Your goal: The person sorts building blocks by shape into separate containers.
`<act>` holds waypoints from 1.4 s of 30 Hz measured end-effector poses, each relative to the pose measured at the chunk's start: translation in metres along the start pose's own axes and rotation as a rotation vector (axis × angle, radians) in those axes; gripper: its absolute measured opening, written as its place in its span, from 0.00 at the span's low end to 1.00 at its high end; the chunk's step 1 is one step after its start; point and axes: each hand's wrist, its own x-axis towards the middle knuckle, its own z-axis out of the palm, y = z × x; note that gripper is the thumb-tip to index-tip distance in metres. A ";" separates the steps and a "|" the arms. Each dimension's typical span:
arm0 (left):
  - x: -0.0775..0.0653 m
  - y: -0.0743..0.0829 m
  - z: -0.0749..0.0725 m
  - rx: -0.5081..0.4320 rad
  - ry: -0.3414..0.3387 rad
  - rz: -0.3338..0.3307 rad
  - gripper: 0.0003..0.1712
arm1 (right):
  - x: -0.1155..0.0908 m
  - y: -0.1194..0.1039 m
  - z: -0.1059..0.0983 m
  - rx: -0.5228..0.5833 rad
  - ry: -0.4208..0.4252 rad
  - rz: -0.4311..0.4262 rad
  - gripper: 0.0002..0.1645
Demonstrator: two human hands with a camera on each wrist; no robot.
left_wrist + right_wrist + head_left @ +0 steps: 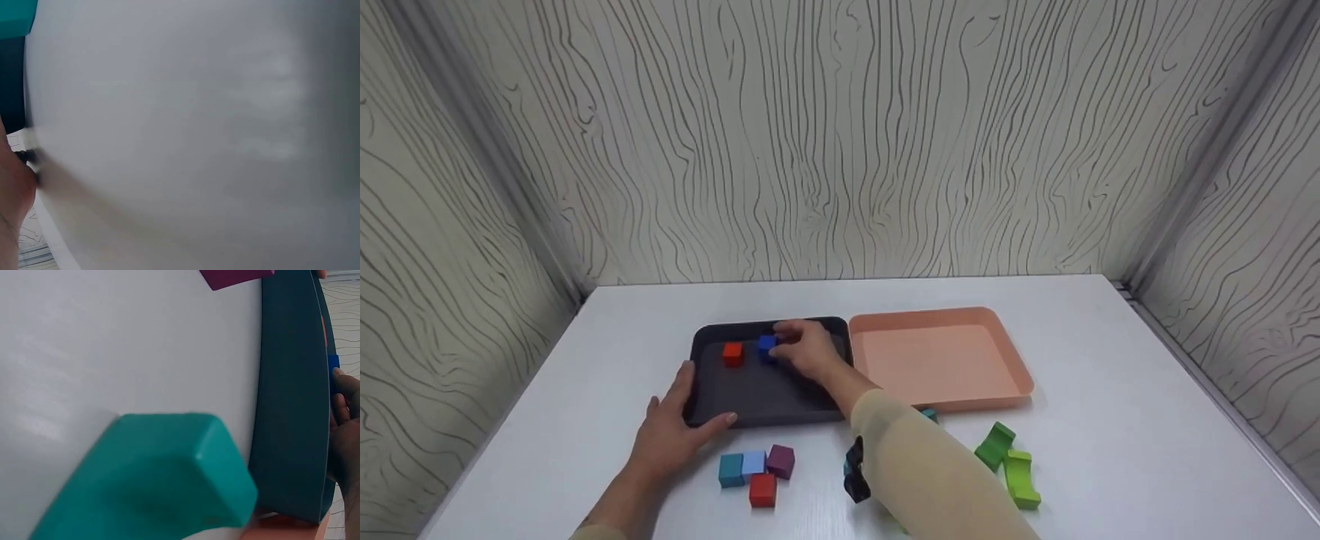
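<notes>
My right hand (pixel 810 351) reaches into the black tray (pixel 765 397) and pinches a blue cube (pixel 767 346) with thumb and fingers near the back wall. In the right wrist view the thumb lies against that blue cube (pixel 333 364), with the tray's side wall (pixel 292 394) in front of the hand. A red cube (pixel 733 354) sits in the tray, left of the blue one. At the tray's front left corner, my left hand (pixel 667 433) spreads its fingers along the left edge, its thumb at the front edge.
An orange tray (pixel 937 360) stands right beside the black one. In front lie teal (pixel 730 471), light blue (pixel 754 465), purple (pixel 781 461) and red (pixel 763 491) cubes. Green (pixel 996 445) and lime (pixel 1021 480) curved blocks lie right of my sleeve. A teal block (pixel 152 472) is near the right wrist.
</notes>
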 end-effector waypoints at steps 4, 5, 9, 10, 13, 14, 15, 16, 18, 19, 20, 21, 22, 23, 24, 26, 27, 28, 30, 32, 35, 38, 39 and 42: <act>-0.001 0.002 -0.001 -0.005 -0.004 -0.003 0.72 | 0.001 -0.001 0.002 0.011 0.002 -0.004 0.24; 0.000 0.002 -0.002 -0.006 -0.004 -0.002 0.72 | 0.001 -0.001 0.003 0.017 0.002 -0.010 0.24; 0.000 0.002 -0.002 -0.012 0.004 0.004 0.72 | 0.002 -0.002 0.005 0.020 -0.004 -0.016 0.24; 0.001 0.002 -0.002 -0.012 0.004 0.006 0.72 | 0.002 -0.002 0.005 0.015 -0.004 -0.015 0.24; 0.001 0.002 -0.002 -0.011 0.003 0.010 0.72 | 0.002 -0.002 0.006 -0.003 0.000 -0.011 0.24; 0.002 0.002 -0.002 -0.010 0.003 0.011 0.71 | 0.002 -0.002 0.007 -0.005 0.000 -0.005 0.24; 0.001 0.002 -0.002 -0.009 0.004 0.013 0.71 | 0.002 -0.002 0.007 -0.008 0.001 -0.004 0.25; 0.001 0.002 -0.002 -0.008 0.005 0.012 0.71 | 0.002 -0.002 0.008 -0.008 0.001 -0.006 0.25; 0.001 0.001 -0.002 -0.008 0.005 0.007 0.71 | 0.003 -0.002 0.009 -0.006 0.001 -0.005 0.25; 0.000 0.002 -0.002 -0.010 0.004 0.005 0.71 | 0.003 -0.003 0.010 -0.005 0.001 -0.002 0.25; 0.000 0.001 -0.002 -0.013 0.004 0.003 0.71 | 0.003 -0.003 0.010 -0.006 0.000 0.001 0.25; 0.000 0.001 -0.002 -0.015 0.004 0.000 0.71 | 0.002 -0.003 0.011 -0.004 0.000 0.001 0.25; -0.001 0.001 -0.002 -0.017 0.003 -0.002 0.71 | 0.002 -0.002 0.011 -0.001 0.001 -0.001 0.25; -0.001 0.001 -0.002 -0.018 0.002 -0.004 0.71 | 0.002 -0.002 0.011 -0.002 0.002 -0.001 0.25; -0.001 0.001 -0.002 -0.019 0.001 -0.006 0.71 | 0.001 -0.001 0.012 -0.002 0.002 0.000 0.25; -0.002 0.000 -0.001 -0.017 0.002 -0.009 0.71 | 0.001 0.000 0.012 -0.004 0.002 -0.003 0.25; -0.002 0.000 -0.001 -0.016 0.003 -0.010 0.71 | 0.000 0.000 0.013 -0.002 0.002 -0.003 0.25; -0.002 0.000 -0.001 -0.018 0.003 -0.011 0.71 | 0.001 0.001 0.013 -0.002 0.003 -0.003 0.24; -0.002 -0.001 0.000 -0.019 0.006 -0.011 0.71 | 0.001 0.001 0.014 0.000 0.004 0.002 0.25; -0.001 0.000 0.001 -0.018 0.009 -0.008 0.71 | 0.001 0.001 0.013 0.000 0.005 0.004 0.25; 0.000 0.000 0.001 -0.012 0.011 -0.002 0.71 | 0.001 0.001 0.013 -0.007 0.003 -0.008 0.25; -0.001 0.001 0.001 -0.005 0.011 -0.007 0.71 | 0.001 0.002 0.014 -0.009 -0.004 -0.021 0.25; -0.001 0.001 0.000 -0.005 0.012 -0.008 0.71 | 0.001 0.002 0.014 -0.008 -0.006 -0.025 0.25; -0.002 0.000 0.000 -0.005 0.012 -0.015 0.72 | 0.001 0.003 0.016 0.002 -0.009 -0.028 0.24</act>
